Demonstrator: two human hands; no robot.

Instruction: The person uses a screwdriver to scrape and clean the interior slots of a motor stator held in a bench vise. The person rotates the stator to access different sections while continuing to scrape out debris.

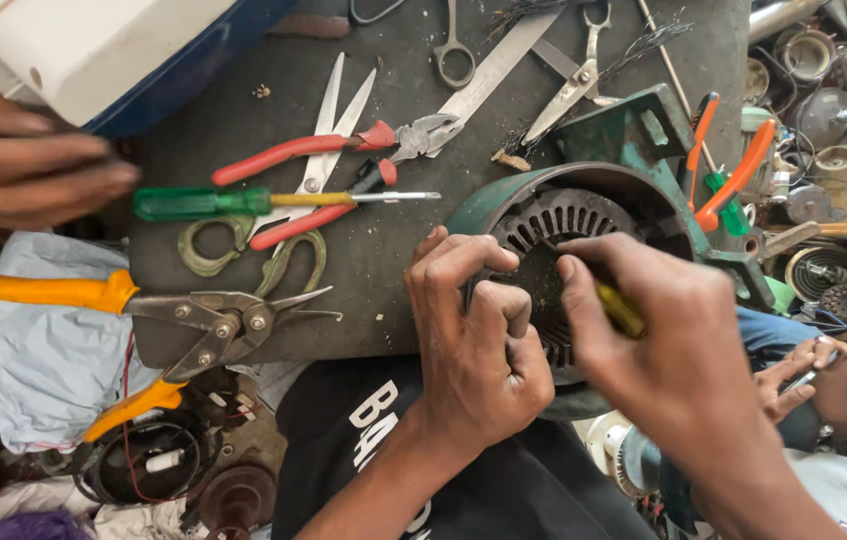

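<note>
Pliers [343,165], scissors [328,140], snips [143,320] flank green stator [583,215].

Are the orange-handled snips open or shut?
Open: the orange-handled snips lie with handles spread wide apart and blade tips slightly parted.

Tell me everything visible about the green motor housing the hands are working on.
The green motor housing is a round, painted metal shell, dusty and worn, lying on the dark workbench with its open end up. Inside, a ring of slotted steel laminations shows. The left hand grips its near rim; the right hand holds a yellow-handled tool into the bore.
</note>
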